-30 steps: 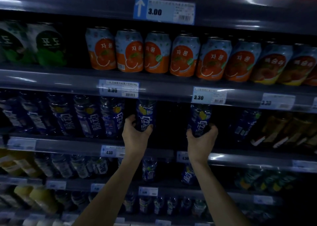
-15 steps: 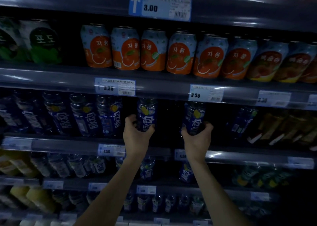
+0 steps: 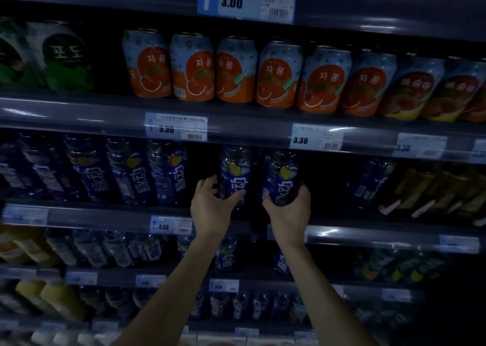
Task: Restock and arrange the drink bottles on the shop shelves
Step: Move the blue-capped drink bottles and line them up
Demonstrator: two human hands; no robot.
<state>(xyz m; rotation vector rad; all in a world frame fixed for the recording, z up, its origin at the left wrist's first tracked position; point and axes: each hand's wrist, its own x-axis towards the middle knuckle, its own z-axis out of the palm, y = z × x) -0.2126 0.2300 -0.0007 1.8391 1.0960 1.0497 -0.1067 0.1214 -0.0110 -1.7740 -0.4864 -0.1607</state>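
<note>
Dim shop aisle, dark shelving, light poor throughout. Landmark taken: the 3.30 price tag [image 3: 317, 137] on the rail right of centre.

Left hand [image 3: 212, 206] was wrapped around the lower body of a blue bottle [image 3: 234, 173], thumb across the front, fingers round its left side. This bottle stood below and left of the 3.30 price tag. Right hand [image 3: 290, 210] was clamped on the base of a second blue bottle [image 3: 281, 177], directly below that tag. The two bottles stood upright, just beside each other; whether they touched was not clear. Their caps were hidden behind the rail carrying the tag. Their bases were covered by the hands, so I could not tell whether they rested on the shelf [image 3: 368, 236] or were lifted off it.

Farther left of the tag, a row of matching blue bottles [image 3: 126, 172] ran to the frame edge, the outermost ones lost in shadow. A dark gap lay between that row and the left-hand bottle.

Above the tag, orange cans [image 3: 236, 73] stood in a row, with green cans [image 3: 65, 61] far to their left, cut off at the edge. Right of the tag, a lone blue bottle [image 3: 373, 182] and some brownish packs [image 3: 436, 190] were too dark to read.

Lower shelves, below the tag, were blurred: yellow bottles [image 3: 50, 295] at bottom left, small bottles otherwise indistinct. Both forearms were cut off at the bottom edge.
</note>
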